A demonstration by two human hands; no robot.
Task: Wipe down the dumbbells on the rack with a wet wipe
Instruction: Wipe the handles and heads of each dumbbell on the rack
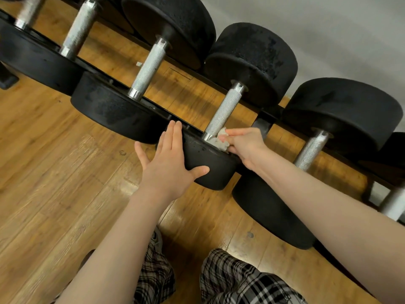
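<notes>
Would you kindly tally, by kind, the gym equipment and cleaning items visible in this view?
dumbbells: 6
rack: 1
wet wipe: 1
Total: 8

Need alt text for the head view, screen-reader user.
A right hand presses a crumpled wet wipe where a dumbbell's knurled handle meets its near black head; the left hand braces that head with straight fingers. More dumbbells sit on the rack above a wooden floor.

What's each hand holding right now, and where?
Right hand pinches the bunched wet wipe at the handle's near end; left hand holds nothing, resting flat against the dumbbell head.
</notes>
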